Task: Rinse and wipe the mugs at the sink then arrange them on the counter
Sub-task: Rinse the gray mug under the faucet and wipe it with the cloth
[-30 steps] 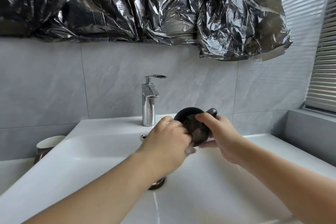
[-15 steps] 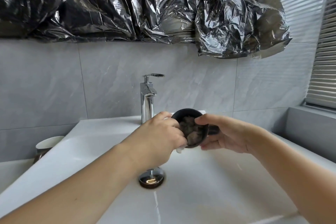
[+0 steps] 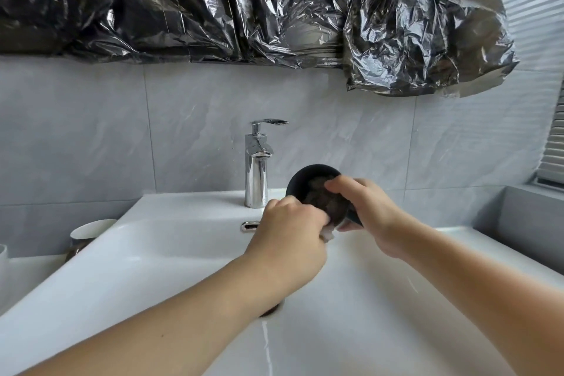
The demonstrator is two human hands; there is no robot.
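Note:
A dark mug (image 3: 308,180) is held tilted over the white sink (image 3: 171,256), its opening facing me. My right hand (image 3: 366,214) grips it from the right, thumb over the rim. My left hand (image 3: 290,241) is curled around a small white cloth or sponge (image 3: 329,234) at the mug's lower edge; only a bit of it shows under the fingers. A white mug (image 3: 90,230) stands on the counter at the far left behind the sink's rim.
A chrome faucet (image 3: 258,168) stands at the back of the basin, left of the held mug; no water runs from it. The drain (image 3: 271,310) is mostly hidden by my left forearm. Crumpled foil covers the wall above. A ledge and blinds are on the right.
Both hands and the dark mug shifted slightly within the basin. My left hand has moved from the mug's inside down to its lower rim, and my forearm covers the drain again.

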